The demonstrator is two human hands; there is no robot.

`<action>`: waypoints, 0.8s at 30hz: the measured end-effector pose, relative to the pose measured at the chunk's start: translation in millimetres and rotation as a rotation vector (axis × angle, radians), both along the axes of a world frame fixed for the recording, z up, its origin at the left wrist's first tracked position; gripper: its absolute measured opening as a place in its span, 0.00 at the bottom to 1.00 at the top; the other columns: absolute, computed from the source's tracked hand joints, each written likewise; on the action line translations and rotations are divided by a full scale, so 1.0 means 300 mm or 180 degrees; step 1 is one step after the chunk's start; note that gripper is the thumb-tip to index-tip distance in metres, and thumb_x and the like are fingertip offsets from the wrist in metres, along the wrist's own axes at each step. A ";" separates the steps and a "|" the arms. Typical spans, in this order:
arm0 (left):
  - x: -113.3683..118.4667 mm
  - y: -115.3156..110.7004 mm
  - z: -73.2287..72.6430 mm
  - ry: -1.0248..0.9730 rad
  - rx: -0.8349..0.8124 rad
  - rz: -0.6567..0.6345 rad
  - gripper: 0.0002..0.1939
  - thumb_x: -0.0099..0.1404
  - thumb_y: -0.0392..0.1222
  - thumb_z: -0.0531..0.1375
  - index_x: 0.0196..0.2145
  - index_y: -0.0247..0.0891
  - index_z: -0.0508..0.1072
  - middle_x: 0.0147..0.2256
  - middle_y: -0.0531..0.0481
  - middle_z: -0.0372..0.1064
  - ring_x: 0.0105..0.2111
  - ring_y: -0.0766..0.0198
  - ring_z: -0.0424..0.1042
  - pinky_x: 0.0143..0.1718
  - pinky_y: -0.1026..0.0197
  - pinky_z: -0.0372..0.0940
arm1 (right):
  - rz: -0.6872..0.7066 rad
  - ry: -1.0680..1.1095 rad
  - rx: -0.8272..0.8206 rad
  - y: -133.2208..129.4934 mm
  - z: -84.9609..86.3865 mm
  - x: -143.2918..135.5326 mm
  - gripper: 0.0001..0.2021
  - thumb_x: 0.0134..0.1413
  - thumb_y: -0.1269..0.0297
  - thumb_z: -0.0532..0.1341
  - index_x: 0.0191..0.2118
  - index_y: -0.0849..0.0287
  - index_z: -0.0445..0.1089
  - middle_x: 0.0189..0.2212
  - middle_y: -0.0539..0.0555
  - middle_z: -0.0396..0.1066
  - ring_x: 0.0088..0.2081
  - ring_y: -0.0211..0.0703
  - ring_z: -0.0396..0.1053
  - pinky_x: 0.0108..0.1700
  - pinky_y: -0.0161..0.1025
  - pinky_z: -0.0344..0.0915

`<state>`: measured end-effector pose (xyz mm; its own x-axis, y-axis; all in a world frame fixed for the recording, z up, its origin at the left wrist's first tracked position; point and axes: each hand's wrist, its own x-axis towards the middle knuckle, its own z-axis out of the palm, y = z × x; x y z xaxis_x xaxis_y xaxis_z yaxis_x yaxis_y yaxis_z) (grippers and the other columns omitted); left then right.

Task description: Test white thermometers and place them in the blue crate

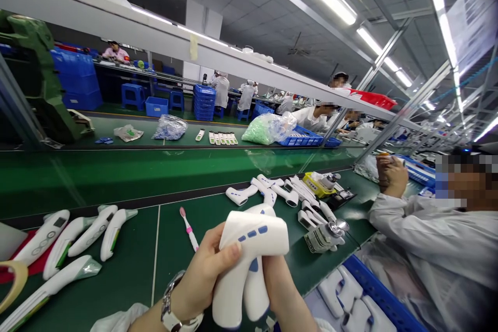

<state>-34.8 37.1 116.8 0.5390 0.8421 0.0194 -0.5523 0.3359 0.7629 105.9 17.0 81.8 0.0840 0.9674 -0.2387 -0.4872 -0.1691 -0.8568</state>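
Note:
My left hand (212, 264) is closed round a white gun-shaped thermometer (229, 290), its thumb beside a row of blue buttons. Behind it is a second white gun-shaped thermometer (257, 293) with a blue trigger. My right hand (274, 275) is closed at that second one; its fingers are hidden behind the two housings. A pink and white toothbrush (189, 228) lies on the green bench just beyond my left hand. More white gun-shaped thermometers (268, 189) lie in a loose pile past my hands.
Several slimmer white devices (78, 233) lie at left near a tape roll (13, 282). To the right are a labelled bottle (321, 238), a yellow tray (317, 185) and a blue crate (383, 288) of white housings. A co-worker (424, 233) sits close on the right.

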 end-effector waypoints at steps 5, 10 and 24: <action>0.017 0.032 -0.006 -0.0220 -0.0732 0.0432 0.13 0.60 0.45 0.60 0.41 0.39 0.72 0.33 0.49 0.72 0.33 0.61 0.72 0.33 0.61 0.68 | 0.0673 -0.0391 0.0176 -0.015 0.021 0.016 0.39 0.36 0.59 0.71 0.55 0.54 0.54 0.39 0.53 0.70 0.40 0.47 0.69 0.42 0.42 0.66; 0.033 0.069 -0.002 -0.0352 -0.1079 0.0516 0.20 0.62 0.45 0.58 0.51 0.38 0.66 0.45 0.44 0.70 0.44 0.57 0.69 0.42 0.59 0.68 | 0.0087 -0.0853 -0.0001 -0.033 0.014 0.067 0.39 0.33 0.61 0.72 0.54 0.55 0.54 0.32 0.49 0.69 0.34 0.44 0.69 0.39 0.40 0.65; 0.026 0.076 0.009 -0.0352 -0.1480 0.0373 0.23 0.63 0.42 0.58 0.54 0.35 0.61 0.50 0.38 0.66 0.41 0.58 0.73 0.33 0.65 0.71 | 0.0146 -0.1441 0.0045 -0.008 -0.057 0.101 0.38 0.36 0.62 0.69 0.55 0.57 0.55 0.45 0.55 0.68 0.48 0.53 0.64 0.50 0.49 0.59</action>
